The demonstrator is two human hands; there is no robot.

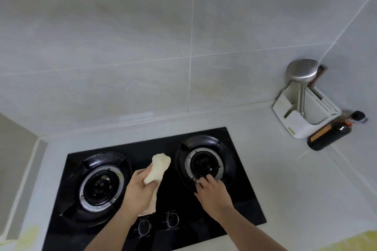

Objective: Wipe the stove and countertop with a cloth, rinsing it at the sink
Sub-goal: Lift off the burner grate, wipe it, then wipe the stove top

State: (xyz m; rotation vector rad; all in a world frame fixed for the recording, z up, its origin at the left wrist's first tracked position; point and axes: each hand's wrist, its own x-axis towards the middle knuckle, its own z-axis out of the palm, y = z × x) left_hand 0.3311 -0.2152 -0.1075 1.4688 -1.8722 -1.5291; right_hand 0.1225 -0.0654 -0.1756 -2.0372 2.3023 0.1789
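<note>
A black glass two-burner stove (163, 146) is set into a pale countertop (285, 169). My left hand (140, 191) grips a bunched white cloth (158, 167) over the middle of the stove, between the two burners; one end of the cloth sticks up and the other hangs below my palm. My right hand (212, 191) reaches onto the near edge of the right burner (206, 162), its fingertips pinching the metal ring there. The left burner (101, 186) lies untouched. No sink is in view.
Two control knobs (158, 223) sit at the stove's front edge. In the back right corner stands a white utensil holder (306, 116) with a steel ladle (303, 73), and a dark sauce bottle (334, 132) beside it. Tiled walls close off the back and left.
</note>
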